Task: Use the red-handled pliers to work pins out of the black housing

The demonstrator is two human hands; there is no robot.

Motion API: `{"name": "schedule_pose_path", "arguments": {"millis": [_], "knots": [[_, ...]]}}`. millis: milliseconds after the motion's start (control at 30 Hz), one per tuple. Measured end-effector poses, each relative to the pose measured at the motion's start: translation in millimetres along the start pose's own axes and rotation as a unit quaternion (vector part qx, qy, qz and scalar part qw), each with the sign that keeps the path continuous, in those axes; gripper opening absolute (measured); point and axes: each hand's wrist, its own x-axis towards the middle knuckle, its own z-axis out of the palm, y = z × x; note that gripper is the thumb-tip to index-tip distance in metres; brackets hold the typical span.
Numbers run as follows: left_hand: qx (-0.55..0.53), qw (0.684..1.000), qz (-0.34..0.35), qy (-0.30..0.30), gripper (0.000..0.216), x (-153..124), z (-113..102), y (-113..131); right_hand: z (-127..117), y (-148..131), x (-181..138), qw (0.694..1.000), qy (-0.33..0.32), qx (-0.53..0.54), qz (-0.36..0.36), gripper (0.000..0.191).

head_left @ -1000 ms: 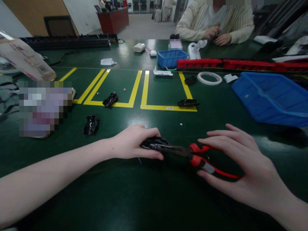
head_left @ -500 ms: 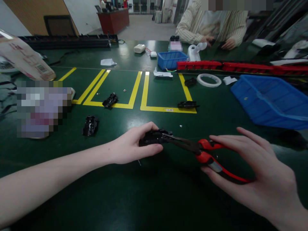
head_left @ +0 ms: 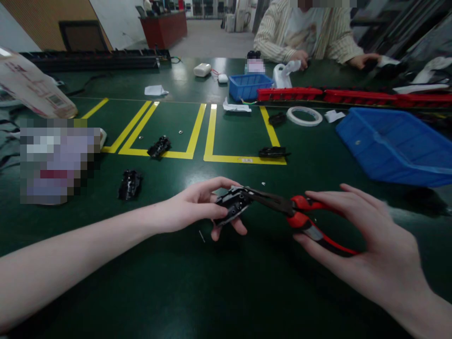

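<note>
My left hand [head_left: 201, 207] grips a small black plastic part [head_left: 232, 207] and holds it tilted just above the green table [head_left: 197, 292]. My right hand [head_left: 356, 240] is closed on the red handles of a pair of pliers [head_left: 303, 221]. The dark jaws of the pliers reach left to the top of the black part. A short thin pin [head_left: 201, 236] lies on the table below my left hand.
Other black parts [head_left: 130, 184] [head_left: 158, 147] [head_left: 272, 152] lie among yellow floor-tape lines [head_left: 210, 136]. A large blue bin [head_left: 395, 146] sits at right, a small blue bin [head_left: 249, 86], red rails [head_left: 353, 96] and a tape roll [head_left: 304, 116] farther back. A person in a striped shirt [head_left: 310, 35] works across the table.
My left hand has lifted the black part off the table and tilted it. The pliers stayed on it and rose slightly with my right hand. The person opposite reached out to the right.
</note>
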Motion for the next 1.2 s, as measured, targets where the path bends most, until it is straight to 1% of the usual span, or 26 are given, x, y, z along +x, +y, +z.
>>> {"name": "schedule_pose_path", "arguments": {"millis": [67, 133, 233, 433, 567, 700, 833, 1000, 1200], "knots": [[-0.005, 1.000, -0.002, -0.020, 0.056, -1, 0, 1, 2, 1, 1, 1.000, -0.001, 0.002, -0.001, 0.042], [-0.005, 0.999, 0.004, -0.035, 0.065, -1, 1, 2, 4, 2, 1, 1.000, -0.007, 0.009, 0.005, 0.041], [0.006, 0.999, 0.000, -0.051, 0.069, 0, 0, 3, 6, 2, 1, 1.000, -0.014, 0.021, 0.017, 0.041], [0.048, 0.996, -0.039, -0.068, 0.081, 0, -1, 8, 7, -1, 1, 0.999, -0.013, 0.034, 0.015, 0.040], [0.060, 0.995, -0.038, -0.067, 0.083, 0, -2, 10, 5, -4, 3, 0.999, -0.021, 0.026, 0.009, 0.039], [0.057, 0.997, -0.042, -0.039, 0.080, 0, -3, 8, -3, -3, 5, 0.999, -0.023, 0.029, 0.020, 0.037], [0.059, 0.997, -0.034, -0.025, 0.078, 0, -3, 6, -8, 0, 6, 0.998, -0.035, 0.046, 0.009, 0.038], [0.080, 0.996, -0.036, -0.020, 0.076, 1, -2, 6, -7, 0, 4, 0.997, -0.059, 0.046, -0.003, 0.038], [0.113, 0.993, -0.026, -0.015, 0.075, 1, 0, 5, -5, 0, 4, 0.997, -0.060, 0.051, -0.013, 0.038]]}}
